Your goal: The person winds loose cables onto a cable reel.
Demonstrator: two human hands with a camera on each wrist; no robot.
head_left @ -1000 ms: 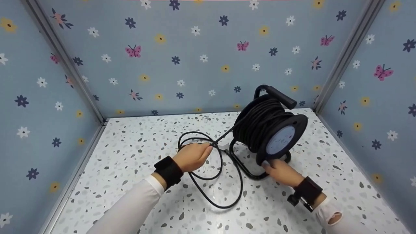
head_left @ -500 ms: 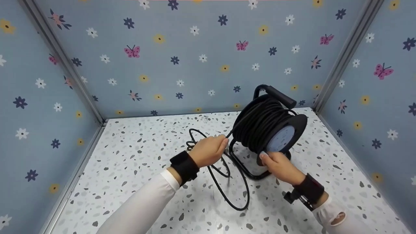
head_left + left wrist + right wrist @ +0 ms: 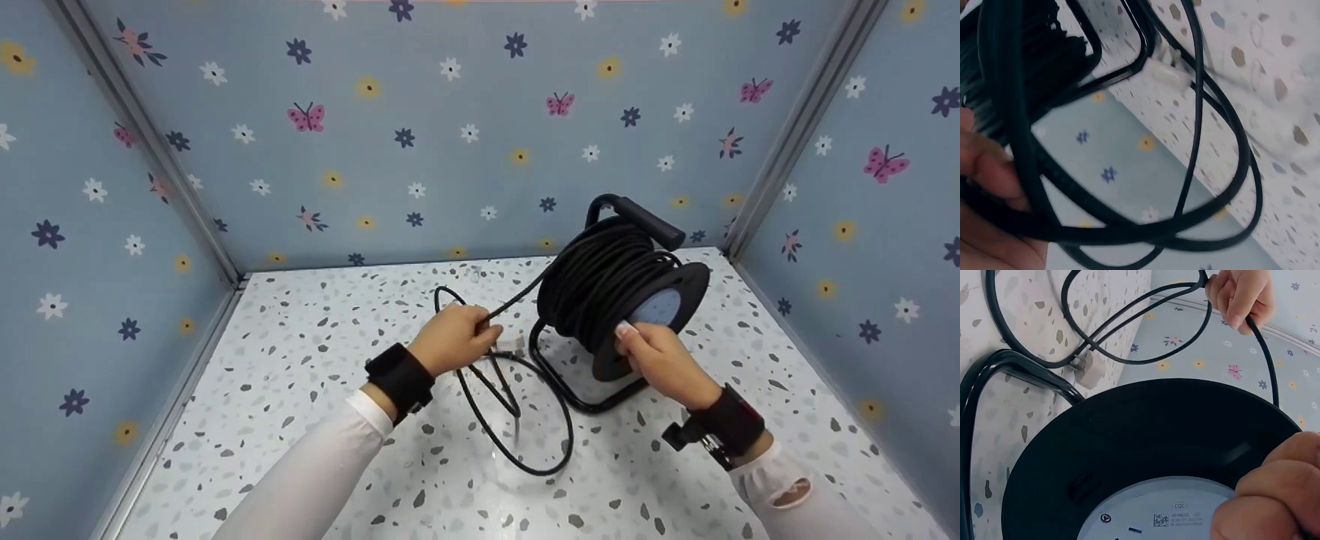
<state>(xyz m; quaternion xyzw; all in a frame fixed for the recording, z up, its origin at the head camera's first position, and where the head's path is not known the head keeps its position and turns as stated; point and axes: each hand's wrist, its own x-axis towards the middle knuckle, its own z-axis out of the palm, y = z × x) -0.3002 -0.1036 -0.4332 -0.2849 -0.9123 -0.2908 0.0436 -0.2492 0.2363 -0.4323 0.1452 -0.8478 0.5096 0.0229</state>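
Observation:
A black cable reel (image 3: 600,289) stands tilted on its tubular frame, wound with several turns of cable. From the reel's top a length of black cable (image 3: 523,295) runs down to my left hand (image 3: 454,339), which holds it between thumb and fingers. Below that hand the slack cable hangs and lies in loose loops. My right hand (image 3: 667,365) grips the reel at its front flange (image 3: 1145,416), its fingers curled; the part inside them is hidden. On the floor beside the reel frame lies a white plug (image 3: 1090,370), partly behind the cable in the left wrist view.
The speckled white surface (image 3: 322,315) is bounded by flowered blue panels (image 3: 450,172) at the back and both sides. The reel's carrying handle (image 3: 651,223) points up near the back panel. Its frame leg (image 3: 574,397) reaches forward on the surface.
My right hand has moved upward with the flange's edge. My left hand shifted right toward the reel, then back left and slightly up. The loose loops have changed shape.

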